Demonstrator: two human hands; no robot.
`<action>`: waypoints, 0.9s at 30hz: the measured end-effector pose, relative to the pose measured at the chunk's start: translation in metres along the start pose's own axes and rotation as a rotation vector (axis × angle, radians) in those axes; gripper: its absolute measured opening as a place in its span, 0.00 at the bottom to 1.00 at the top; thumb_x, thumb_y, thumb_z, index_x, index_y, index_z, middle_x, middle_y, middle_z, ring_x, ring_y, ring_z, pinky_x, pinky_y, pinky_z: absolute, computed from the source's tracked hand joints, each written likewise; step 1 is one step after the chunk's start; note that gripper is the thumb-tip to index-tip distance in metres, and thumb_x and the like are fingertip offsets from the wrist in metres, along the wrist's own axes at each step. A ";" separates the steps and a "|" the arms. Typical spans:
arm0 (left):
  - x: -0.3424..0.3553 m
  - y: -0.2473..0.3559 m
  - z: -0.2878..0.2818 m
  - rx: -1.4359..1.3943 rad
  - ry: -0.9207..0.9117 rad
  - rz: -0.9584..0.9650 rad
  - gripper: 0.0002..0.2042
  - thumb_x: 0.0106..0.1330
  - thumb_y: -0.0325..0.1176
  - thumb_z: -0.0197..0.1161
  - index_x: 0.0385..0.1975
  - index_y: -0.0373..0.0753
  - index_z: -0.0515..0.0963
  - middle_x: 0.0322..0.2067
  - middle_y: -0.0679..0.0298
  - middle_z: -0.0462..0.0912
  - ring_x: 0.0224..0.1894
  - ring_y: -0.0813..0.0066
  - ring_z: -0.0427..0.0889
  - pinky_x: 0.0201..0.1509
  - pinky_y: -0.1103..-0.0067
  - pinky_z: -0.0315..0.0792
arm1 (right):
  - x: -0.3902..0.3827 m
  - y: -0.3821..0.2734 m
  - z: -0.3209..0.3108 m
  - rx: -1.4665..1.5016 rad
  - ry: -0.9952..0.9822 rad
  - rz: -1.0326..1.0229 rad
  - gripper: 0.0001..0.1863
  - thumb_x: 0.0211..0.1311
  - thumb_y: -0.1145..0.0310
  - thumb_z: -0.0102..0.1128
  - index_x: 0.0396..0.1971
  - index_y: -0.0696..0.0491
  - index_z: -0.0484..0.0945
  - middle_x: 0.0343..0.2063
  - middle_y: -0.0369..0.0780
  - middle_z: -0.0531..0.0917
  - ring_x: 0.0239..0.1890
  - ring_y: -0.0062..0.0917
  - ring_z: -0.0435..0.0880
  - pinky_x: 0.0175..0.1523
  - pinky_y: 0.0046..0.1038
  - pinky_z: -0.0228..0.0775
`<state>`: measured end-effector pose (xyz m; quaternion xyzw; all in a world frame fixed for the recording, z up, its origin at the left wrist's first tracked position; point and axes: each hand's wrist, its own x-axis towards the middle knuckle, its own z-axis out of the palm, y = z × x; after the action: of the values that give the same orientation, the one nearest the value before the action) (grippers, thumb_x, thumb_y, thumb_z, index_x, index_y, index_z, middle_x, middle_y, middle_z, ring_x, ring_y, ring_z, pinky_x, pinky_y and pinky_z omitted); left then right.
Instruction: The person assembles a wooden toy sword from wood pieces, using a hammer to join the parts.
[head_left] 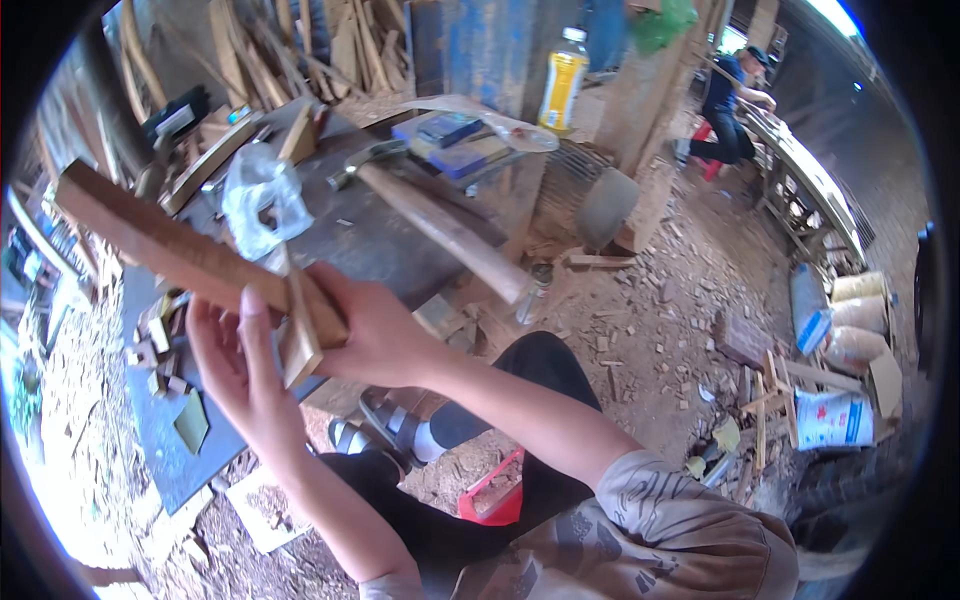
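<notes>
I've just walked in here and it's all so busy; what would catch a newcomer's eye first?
Probably the long wooden bar, slanting from the left toward the right hand, which grips its near end, with the left hand against it. Next, the hammer lying across the dark table, and the bright yellow bottle upright at top centre.

Yellow bottle (561, 88) and white bucket (833, 418)

From head height, the left hand (240, 355) and right hand (378, 332), left of centre, are being viewed downward at close range.
</notes>
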<state>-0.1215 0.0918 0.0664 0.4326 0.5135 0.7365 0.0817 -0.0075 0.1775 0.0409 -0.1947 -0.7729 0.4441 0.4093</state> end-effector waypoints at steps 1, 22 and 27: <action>0.000 0.000 0.002 -0.023 0.001 0.014 0.24 0.78 0.40 0.62 0.65 0.30 0.69 0.54 0.57 0.78 0.59 0.71 0.76 0.64 0.74 0.69 | 0.001 -0.003 -0.001 0.014 -0.010 0.022 0.36 0.48 0.56 0.79 0.55 0.56 0.73 0.42 0.52 0.86 0.46 0.50 0.87 0.48 0.39 0.76; 0.007 -0.001 -0.021 -0.124 -0.077 0.043 0.28 0.72 0.34 0.69 0.68 0.31 0.66 0.54 0.56 0.82 0.57 0.67 0.83 0.59 0.73 0.78 | 0.004 -0.002 0.017 0.041 -0.006 -0.025 0.31 0.58 0.71 0.71 0.62 0.56 0.72 0.50 0.43 0.83 0.53 0.28 0.83 0.58 0.31 0.74; 0.007 0.008 -0.037 -0.160 -0.041 -0.001 0.28 0.72 0.35 0.69 0.67 0.32 0.67 0.53 0.57 0.83 0.56 0.70 0.84 0.59 0.73 0.78 | 0.010 -0.016 0.004 0.051 -0.205 -0.062 0.31 0.58 0.70 0.73 0.61 0.56 0.72 0.49 0.40 0.81 0.54 0.26 0.81 0.58 0.30 0.72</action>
<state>-0.1496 0.0667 0.0731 0.4396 0.4513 0.7661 0.1270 -0.0152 0.1732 0.0580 -0.1140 -0.8046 0.4685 0.3465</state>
